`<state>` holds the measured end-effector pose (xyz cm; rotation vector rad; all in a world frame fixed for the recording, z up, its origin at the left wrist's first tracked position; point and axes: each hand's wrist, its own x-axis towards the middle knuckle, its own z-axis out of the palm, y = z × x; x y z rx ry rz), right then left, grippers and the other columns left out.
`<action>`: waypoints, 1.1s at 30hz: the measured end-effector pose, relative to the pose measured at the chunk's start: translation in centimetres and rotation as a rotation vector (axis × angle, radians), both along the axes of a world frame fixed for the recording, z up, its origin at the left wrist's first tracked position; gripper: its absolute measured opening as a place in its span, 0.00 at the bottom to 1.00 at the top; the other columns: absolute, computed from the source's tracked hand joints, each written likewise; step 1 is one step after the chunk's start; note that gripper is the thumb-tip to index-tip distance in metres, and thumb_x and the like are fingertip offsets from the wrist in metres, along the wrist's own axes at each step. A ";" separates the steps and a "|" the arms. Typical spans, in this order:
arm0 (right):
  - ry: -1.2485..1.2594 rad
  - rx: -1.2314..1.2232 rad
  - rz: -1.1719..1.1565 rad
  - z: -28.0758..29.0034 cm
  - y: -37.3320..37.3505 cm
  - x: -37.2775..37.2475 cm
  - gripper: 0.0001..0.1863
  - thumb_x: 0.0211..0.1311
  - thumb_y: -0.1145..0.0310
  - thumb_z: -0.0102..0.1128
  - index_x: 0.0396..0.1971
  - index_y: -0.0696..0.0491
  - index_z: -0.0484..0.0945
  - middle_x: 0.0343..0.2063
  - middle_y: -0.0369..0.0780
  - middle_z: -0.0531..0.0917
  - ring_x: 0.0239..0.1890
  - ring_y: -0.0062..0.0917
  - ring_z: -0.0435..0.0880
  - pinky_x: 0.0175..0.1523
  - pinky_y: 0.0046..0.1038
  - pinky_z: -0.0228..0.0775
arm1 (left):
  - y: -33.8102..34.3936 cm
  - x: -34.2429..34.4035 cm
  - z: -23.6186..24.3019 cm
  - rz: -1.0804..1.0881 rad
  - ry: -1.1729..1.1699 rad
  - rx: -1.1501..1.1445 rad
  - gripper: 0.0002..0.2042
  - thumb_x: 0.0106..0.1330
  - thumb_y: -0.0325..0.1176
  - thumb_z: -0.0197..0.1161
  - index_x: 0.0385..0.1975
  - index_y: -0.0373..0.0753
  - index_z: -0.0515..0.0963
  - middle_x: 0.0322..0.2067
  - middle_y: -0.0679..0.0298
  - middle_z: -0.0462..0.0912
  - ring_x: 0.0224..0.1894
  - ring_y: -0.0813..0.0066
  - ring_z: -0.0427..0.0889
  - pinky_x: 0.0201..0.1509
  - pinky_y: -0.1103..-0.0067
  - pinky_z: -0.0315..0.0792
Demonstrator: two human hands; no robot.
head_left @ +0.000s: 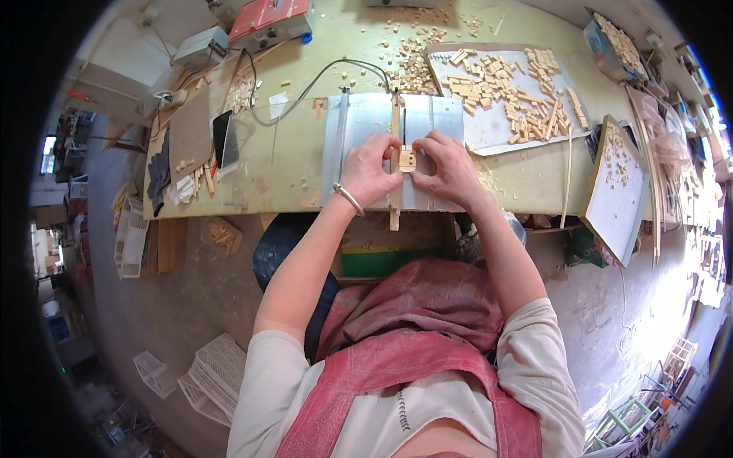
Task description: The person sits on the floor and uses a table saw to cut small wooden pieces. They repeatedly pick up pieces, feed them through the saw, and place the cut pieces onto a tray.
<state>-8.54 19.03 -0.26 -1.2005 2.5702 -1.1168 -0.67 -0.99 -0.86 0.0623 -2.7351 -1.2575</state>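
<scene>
On a metal table-saw top [347,126], my two hands meet over a small pale wooden block [408,159] with dark spots or holes. My left hand [372,169], wearing a bangle, has its fingers closed at the block's left side, beside a long wooden strip [395,217] that runs front to back. From the right, the thumb and curled fingers of my right hand [445,169] grip the block's other side. A narrow dark slot [405,126] lies just beyond the block. My fingers partly hide its edges.
A shallow tray [489,141] of small wooden pieces lies at the back right, with a tilted board [615,198] further right. Loose offcuts [408,57] litter the table's far side. A black cable [328,76] curves behind the saw. A phone [224,141] stands at left.
</scene>
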 end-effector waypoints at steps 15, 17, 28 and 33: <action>-0.004 0.059 -0.018 -0.1 -0.9 -2.6 0.24 0.48 0.64 0.70 0.49 0.52 0.82 0.42 0.41 0.81 0.46 0.37 0.81 0.56 0.36 0.70 | -1.1 -2.8 -0.4 -0.001 0.008 -0.046 0.22 0.50 0.32 0.70 0.47 0.39 0.80 0.33 0.62 0.77 0.31 0.68 0.77 0.40 0.72 0.78; -0.002 0.063 -0.018 -0.1 -1.0 -2.9 0.24 0.48 0.63 0.70 0.48 0.52 0.82 0.42 0.41 0.81 0.46 0.37 0.81 0.56 0.37 0.70 | -1.1 -3.1 -0.3 -0.007 0.014 -0.048 0.22 0.50 0.32 0.70 0.47 0.40 0.80 0.34 0.62 0.77 0.31 0.68 0.77 0.40 0.72 0.78; 0.003 0.118 -0.016 0.7 -1.7 -3.9 0.24 0.44 0.60 0.73 0.45 0.50 0.82 0.41 0.41 0.80 0.47 0.40 0.82 0.55 0.39 0.71 | -1.3 -4.0 0.0 0.007 -0.037 -0.112 0.22 0.48 0.36 0.72 0.46 0.42 0.79 0.34 0.61 0.78 0.33 0.66 0.79 0.42 0.70 0.78; 0.063 0.160 -0.003 0.2 -1.0 -3.0 0.25 0.44 0.59 0.73 0.46 0.49 0.81 0.41 0.41 0.79 0.48 0.40 0.82 0.55 0.39 0.70 | -0.6 -2.2 0.7 -0.039 -0.154 -0.161 0.22 0.47 0.39 0.71 0.45 0.45 0.78 0.41 0.59 0.80 0.47 0.55 0.81 0.53 0.60 0.73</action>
